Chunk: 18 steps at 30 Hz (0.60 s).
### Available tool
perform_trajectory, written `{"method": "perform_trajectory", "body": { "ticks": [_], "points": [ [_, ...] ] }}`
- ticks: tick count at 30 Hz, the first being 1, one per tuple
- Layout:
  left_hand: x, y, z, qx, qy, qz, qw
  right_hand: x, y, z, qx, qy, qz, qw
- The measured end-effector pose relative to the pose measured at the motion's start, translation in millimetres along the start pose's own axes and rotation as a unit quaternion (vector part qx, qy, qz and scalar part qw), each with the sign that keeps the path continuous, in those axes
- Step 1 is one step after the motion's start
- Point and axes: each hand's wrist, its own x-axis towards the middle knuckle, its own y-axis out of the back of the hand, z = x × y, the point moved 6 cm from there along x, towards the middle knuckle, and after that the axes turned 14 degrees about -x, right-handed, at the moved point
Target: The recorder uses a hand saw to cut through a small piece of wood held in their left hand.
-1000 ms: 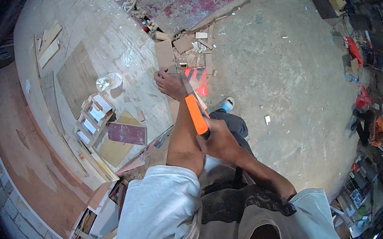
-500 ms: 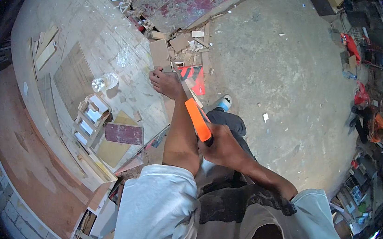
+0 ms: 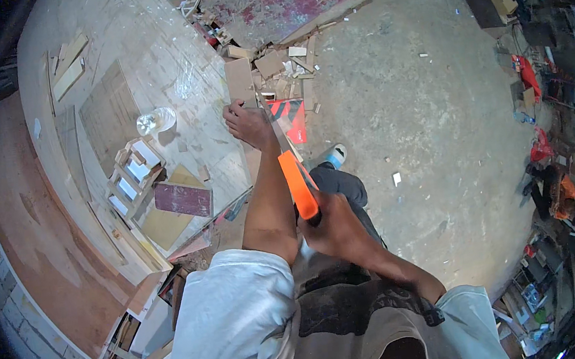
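My right hand [image 3: 334,225] is closed round the orange and black handle of a handsaw [image 3: 296,184]. Its thin blade runs away from me, past my left wrist, to the edge of a brown wooden board [image 3: 240,79]. That board lies along the right edge of the worktable [image 3: 186,78]. With fingers curled, my left hand [image 3: 251,126] holds the board down just left of the blade. My left forearm covers part of the board, and the cut itself is hard to make out.
On the table stand a clear plastic bottle [image 3: 157,122], a slotted wooden frame [image 3: 134,176] and a dark red panel [image 3: 183,199]. Wood offcuts [image 3: 283,68] and a red printed sheet [image 3: 290,120] lie on the floor beyond my foot. Clutter lines the right wall.
My right hand and the saw handle have shifted slightly back toward my body. The left hand stays on the board in nearly the same place.
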Motion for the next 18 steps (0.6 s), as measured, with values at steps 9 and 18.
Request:
{"method": "perform_trajectory", "body": {
  "ticks": [9, 18],
  "points": [
    [0.3, 0.7, -0.5, 0.003, -0.006, 0.001, 1.000, 20.6, 0.8, 3.3, 0.010, 0.013, 0.014, 1.000],
    [-0.5, 2.9, 0.8, 0.011, -0.001, -0.002, 1.000, 20.0, -5.0, 5.8, 0.008, 0.024, 0.015, 1.000]
  ]
}}
